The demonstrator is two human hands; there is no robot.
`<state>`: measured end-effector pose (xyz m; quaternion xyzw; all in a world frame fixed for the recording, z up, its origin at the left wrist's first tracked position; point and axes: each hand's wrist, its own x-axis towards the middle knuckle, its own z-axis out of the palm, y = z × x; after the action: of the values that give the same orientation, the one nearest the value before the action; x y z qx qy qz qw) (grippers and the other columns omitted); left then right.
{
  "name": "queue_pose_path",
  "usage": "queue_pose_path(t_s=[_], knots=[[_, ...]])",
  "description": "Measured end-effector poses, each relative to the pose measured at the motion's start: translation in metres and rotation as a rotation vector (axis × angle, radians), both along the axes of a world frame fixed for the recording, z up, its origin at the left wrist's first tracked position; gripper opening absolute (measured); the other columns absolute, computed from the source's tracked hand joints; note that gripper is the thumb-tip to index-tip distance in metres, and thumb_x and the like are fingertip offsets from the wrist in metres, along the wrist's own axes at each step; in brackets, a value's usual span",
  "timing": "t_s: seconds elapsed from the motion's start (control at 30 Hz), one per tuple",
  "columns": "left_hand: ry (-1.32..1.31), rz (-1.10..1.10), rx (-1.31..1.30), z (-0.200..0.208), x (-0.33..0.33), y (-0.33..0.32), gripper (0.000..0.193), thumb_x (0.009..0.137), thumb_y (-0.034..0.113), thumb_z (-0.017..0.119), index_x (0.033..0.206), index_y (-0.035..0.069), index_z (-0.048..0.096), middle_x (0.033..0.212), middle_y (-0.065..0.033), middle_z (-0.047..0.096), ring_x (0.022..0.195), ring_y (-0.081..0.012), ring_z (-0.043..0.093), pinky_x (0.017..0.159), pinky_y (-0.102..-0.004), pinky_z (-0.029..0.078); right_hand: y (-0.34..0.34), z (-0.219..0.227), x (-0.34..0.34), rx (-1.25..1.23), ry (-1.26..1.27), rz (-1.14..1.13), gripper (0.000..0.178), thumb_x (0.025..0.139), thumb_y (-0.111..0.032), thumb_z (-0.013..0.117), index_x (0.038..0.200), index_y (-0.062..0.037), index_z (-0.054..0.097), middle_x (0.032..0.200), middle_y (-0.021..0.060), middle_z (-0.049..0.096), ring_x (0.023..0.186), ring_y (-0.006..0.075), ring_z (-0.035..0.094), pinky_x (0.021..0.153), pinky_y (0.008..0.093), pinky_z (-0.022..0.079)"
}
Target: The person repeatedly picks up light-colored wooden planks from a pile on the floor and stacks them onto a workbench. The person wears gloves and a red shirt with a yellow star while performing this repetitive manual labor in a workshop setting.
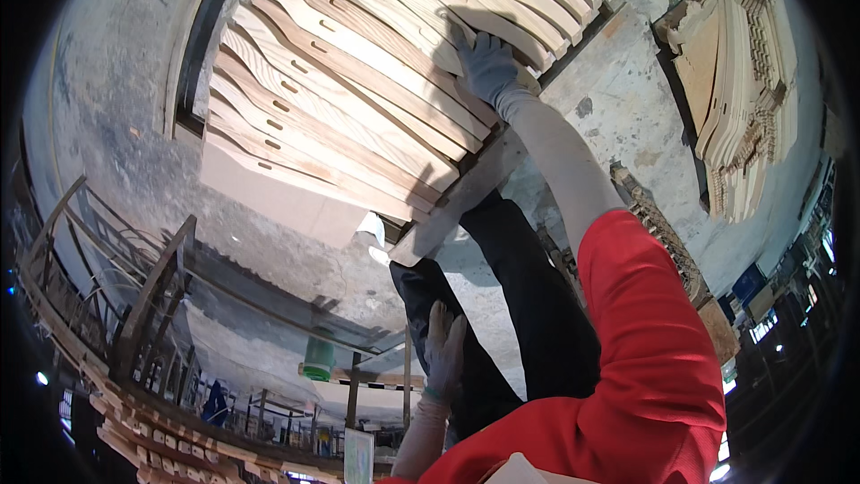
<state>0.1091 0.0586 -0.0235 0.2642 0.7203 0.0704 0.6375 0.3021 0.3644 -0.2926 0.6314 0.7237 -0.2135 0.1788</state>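
Note:
Rows of pale, curved wooden slats (309, 90) with short slots cut in them lie side by side in front of me. My right hand (490, 67), in a grey glove, reaches out over them. Its fingers are spread on or just above the slats near their right-hand ends, and it grips nothing that I can see. Lower down, my left hand (443, 350), also gloved, rests by my left leg with its fingers stretched out. No object shows in it. A shadow of my arm falls across the wood.
On the right stands a stack of curved wooden pieces (730, 108). Wooden frames (152, 296) fill the lower left, with a green container (318, 358) nearby. A beam (461, 202) borders the slats on my side. The floor (618, 99) is worn concrete.

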Motion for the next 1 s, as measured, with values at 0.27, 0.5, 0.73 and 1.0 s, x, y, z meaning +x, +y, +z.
queue_pose_path(t_s=[0.27, 0.5, 0.73, 1.0], knots=[[-0.299, 0.279, 0.226, -0.088, -0.004, 0.096, 0.056, 0.098, 0.029, 0.039, 0.143, -0.001, 0.022, 0.145, -0.0168, 0.029, 0.131, -0.0261, 0.034, 0.109, -0.0377, 0.029, -0.074, 0.129, -0.02, -0.041, 0.426, -0.169, 0.087, 0.074, -0.04, 0.069, 0.144, -0.0137, 0.026, 0.101, 0.0258, 0.05, 0.091, 0.0358, 0.054, 0.081, 0.044, 0.044], [-0.637, 0.441, 0.201, -0.081, -0.003, 0.186, 0.06, 0.095, 0.046, 0.038, 0.133, -0.001, 0.039, 0.115, -0.0185, 0.057, 0.099, -0.0244, 0.061, 0.086, -0.0367, 0.051, -0.178, 0.234, -0.037, -0.741, 0.779, -0.69, 0.106, 0.055, -0.057, 0.078, 0.13, 0.0049, 0.035, 0.118, 0.0258, 0.048, 0.109, 0.0355, 0.054, 0.092, 0.0379, 0.044], [-0.586, 0.596, -0.083, -0.086, 0.012, 0.167, 0.061, 0.081, 0.01, 0.063, 0.136, 0.001, 0.037, 0.105, -0.0145, 0.06, 0.088, -0.0202, 0.062, 0.076, -0.0299, 0.052, -0.213, 0.23, -0.031, -0.786, 1.14, -0.708, 0.091, 0.071, -0.055, 0.068, 0.135, 0.0012, 0.037, 0.114, 0.0223, 0.052, 0.106, 0.035, 0.053, 0.092, 0.0396, 0.043], [-0.56, 0.546, -0.28, -0.094, -0.047, 0.122, 0.043, 0.084, 0.024, 0.059, 0.116, -0.004, 0.052, 0.098, -0.017, 0.062, 0.086, -0.025, 0.063, 0.076, -0.0342, 0.053, -0.024, 0.091, 0.074, -0.046, 0.501, -0.183, 0.075, 0.078, -0.048, 0.065, 0.136, -0.0085, 0.038, 0.137, 0.02, 0.038, 0.128, 0.0366, 0.035, 0.104, 0.0444, 0.034]])
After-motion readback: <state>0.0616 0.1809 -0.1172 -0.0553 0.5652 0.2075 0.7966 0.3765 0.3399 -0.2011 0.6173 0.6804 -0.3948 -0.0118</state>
